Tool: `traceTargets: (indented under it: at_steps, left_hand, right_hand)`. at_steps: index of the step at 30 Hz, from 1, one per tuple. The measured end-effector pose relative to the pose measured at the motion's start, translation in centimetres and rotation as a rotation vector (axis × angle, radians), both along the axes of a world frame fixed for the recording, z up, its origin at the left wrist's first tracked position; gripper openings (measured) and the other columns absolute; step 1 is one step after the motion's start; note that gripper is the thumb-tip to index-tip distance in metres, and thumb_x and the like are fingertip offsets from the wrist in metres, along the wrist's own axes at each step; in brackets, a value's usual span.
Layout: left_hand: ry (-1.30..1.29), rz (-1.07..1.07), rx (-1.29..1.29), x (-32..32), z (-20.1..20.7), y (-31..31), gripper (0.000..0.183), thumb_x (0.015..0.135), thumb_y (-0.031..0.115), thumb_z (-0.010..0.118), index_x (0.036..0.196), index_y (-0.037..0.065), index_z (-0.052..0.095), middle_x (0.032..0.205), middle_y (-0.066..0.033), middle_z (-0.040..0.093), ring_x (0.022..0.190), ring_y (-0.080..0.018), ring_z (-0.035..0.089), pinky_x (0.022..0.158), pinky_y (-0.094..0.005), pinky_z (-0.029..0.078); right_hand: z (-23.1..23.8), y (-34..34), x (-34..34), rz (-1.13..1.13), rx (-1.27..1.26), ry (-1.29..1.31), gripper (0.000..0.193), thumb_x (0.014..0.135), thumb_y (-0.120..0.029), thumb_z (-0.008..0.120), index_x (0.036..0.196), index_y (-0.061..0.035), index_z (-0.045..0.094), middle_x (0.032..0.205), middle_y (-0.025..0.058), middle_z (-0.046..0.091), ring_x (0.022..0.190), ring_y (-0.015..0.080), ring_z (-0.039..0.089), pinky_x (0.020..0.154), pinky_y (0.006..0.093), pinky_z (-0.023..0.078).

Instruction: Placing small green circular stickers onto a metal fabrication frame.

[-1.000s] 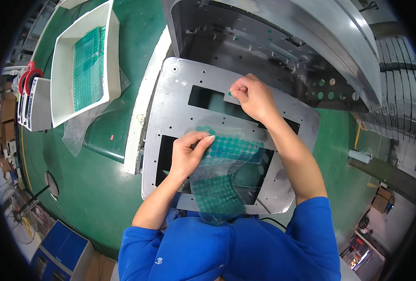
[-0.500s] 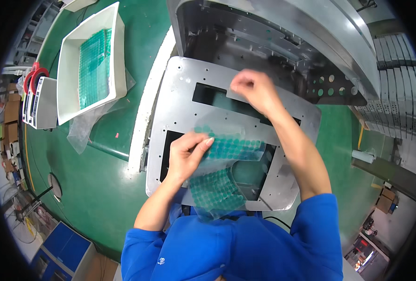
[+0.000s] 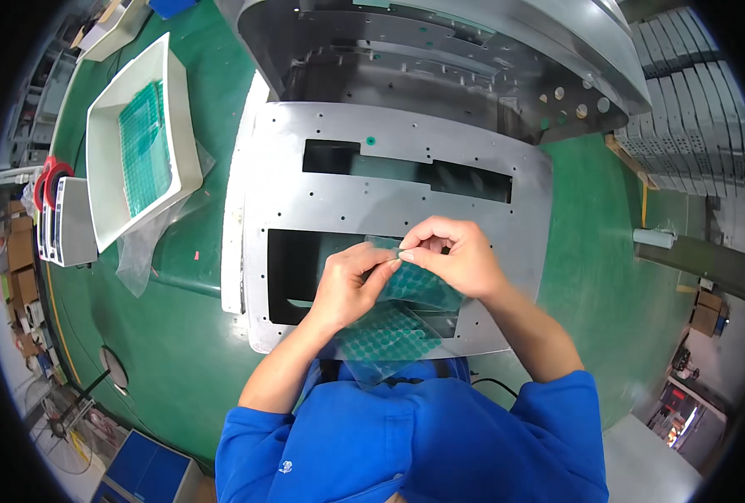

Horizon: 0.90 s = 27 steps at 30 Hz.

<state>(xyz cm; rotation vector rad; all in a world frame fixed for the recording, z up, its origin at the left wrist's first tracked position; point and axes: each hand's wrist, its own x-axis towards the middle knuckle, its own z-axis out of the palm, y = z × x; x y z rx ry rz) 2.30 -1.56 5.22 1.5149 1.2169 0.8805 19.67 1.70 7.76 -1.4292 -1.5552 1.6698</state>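
Note:
A clear film sheet of green round stickers (image 3: pixel 387 342) hangs folded over the near part of a grey metal panel (image 3: pixel 360 204). My left hand (image 3: pixel 345 287) pinches the sheet's upper edge between thumb and fingers. Fingertips of my right hand (image 3: pixel 460 261) are closed in a pinch on that same edge, touching the left fingertips; whether a single sticker is between them is hidden. One green round sticker (image 3: pixel 371 141) lies on the panel's far part, beside a small hole above the long slot. Beneath the hands is the panel's large rectangular opening (image 3: pixel 293 272).
A large grey metal housing (image 3: pixel 439 71) stands beyond the panel. On the green surface at left is a white bin (image 3: pixel 190 159) holding more green sticker sheets, with a clear plastic bag (image 3: pixel 138 260) under it. A grey holder with red-rimmed items (image 3: pixel 75 220) stands beside the bin.
My right hand has come back from the panel's far part to the sheet at my left hand. A green sticker now shows on the far part. The view has shifted somewhat.

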Motion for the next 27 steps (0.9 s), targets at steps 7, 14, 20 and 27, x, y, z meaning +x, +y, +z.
traceTargets:
  at_steps: [7,14,20,27]
  left_hand:
    - [-0.018,0.047,-0.273,1.3,-0.8,0.8,0.012,0.076,0.009,0.063,0.081,-0.002,0.062,0.064,-0.0039,0.059,0.056,-0.0069,0.051,0.052,-0.0202,0.041]
    - [-0.011,0.092,-0.422,0.7,-1.7,0.7,0.015,0.077,0.013,0.063,0.080,-0.002,0.062,0.064,-0.0004,0.058,0.060,-0.0036,0.050,0.054,-0.0190,0.040]
    - [-0.057,0.122,-0.381,0.5,-2.0,0.4,0.014,0.076,0.012,0.064,0.080,-0.001,0.063,0.062,-0.0023,0.058,0.056,-0.0046,0.049,0.052,-0.0196,0.039]
    - [-0.088,0.140,-0.355,0.5,-2.3,0.2,0.013,0.076,0.012,0.064,0.079,-0.001,0.063,0.062,-0.0036,0.059,0.054,-0.0058,0.049,0.050,-0.0204,0.040]
  right_hand:
    - [-1.8,-1.3,-0.1,-0.038,0.852,-0.275,0.008,0.070,-0.004,0.060,0.078,-0.0046,0.058,0.078,0.0073,0.058,0.069,0.0228,0.055,0.059,0.0311,0.044]
    - [-3.8,2.8,2.1,-0.199,0.259,-0.308,0.002,0.074,-0.007,0.057,0.075,-0.0072,0.056,0.077,0.0061,0.054,0.073,0.0218,0.054,0.065,0.0323,0.042]
    - [-5.0,3.4,2.3,-0.084,0.423,-0.453,0.002,0.072,-0.005,0.058,0.074,-0.0038,0.057,0.074,0.0038,0.051,0.059,0.0129,0.049,0.056,0.0255,0.041]
    - [-4.9,3.7,1.9,-0.079,0.394,-0.529,0.003,0.072,-0.009,0.058,0.072,-0.0062,0.057,0.073,0.0039,0.053,0.065,0.0171,0.052,0.059,0.0301,0.042]
